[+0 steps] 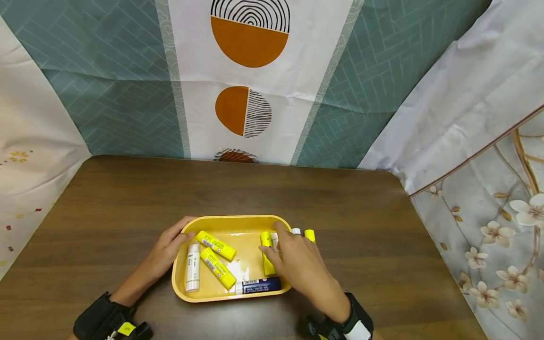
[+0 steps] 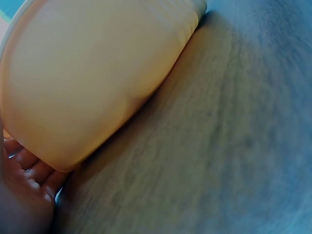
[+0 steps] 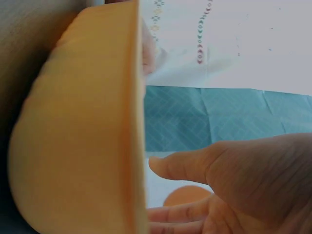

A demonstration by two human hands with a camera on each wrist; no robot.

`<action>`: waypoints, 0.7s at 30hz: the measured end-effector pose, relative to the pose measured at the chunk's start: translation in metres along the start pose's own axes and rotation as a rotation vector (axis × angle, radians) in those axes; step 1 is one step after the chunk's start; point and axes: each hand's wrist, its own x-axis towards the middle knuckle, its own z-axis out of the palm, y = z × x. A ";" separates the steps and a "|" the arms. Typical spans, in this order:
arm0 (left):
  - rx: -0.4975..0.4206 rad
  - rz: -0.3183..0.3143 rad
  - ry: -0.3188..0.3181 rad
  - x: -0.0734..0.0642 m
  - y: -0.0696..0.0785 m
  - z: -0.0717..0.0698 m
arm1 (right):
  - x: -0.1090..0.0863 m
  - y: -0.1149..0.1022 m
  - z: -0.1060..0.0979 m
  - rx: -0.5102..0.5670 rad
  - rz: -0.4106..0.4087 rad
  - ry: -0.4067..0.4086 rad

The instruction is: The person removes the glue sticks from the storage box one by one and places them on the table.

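Observation:
A yellow tray [image 1: 238, 299] stands near the table's front, with several glue sticks lying in it. My left hand [image 1: 167, 245] grips its left end, thumb over the rim and fingers along the outer wall. Close to that thumb lie a white glue stick [image 1: 193, 267] and two yellow ones, an upper yellow glue stick [image 1: 216, 245] and a lower yellow glue stick [image 1: 218, 269]. My right hand [image 1: 303, 264] hovers over the tray's right end, thumb and fingers extended, partly hiding a yellow glue stick [image 1: 267, 252] and a white one. A navy glue stick [image 1: 261, 285] lies along the front wall.
Just past the tray's right rim, a yellow glue stick [image 1: 310, 235] and a white-topped one [image 1: 296, 231] show behind my right hand. The brown wooden table [image 1: 127, 198] extends back to a patterned curtain [image 1: 127, 94]; cloth hangs at both sides.

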 end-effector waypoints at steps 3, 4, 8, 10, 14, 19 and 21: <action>-0.004 -0.005 -0.008 0.000 0.000 0.002 | 0.000 0.000 0.007 -0.052 -0.005 0.034; 0.000 0.002 -0.005 0.000 0.000 0.002 | 0.001 0.000 0.009 -0.069 -0.008 0.047; 0.010 0.010 0.009 0.001 -0.001 0.003 | 0.004 -0.002 0.016 -0.131 0.001 0.083; 0.009 0.002 0.006 0.001 -0.001 0.004 | 0.004 -0.003 0.022 -0.164 0.006 0.090; 0.004 -0.016 -0.001 0.000 -0.002 0.004 | 0.005 -0.004 0.037 -0.320 -0.047 0.151; -0.010 0.000 0.006 0.000 -0.004 0.003 | 0.005 -0.006 0.054 -0.433 -0.137 0.193; -0.009 -0.002 -0.004 0.001 -0.004 0.004 | 0.005 -0.006 0.058 -0.410 -0.139 0.175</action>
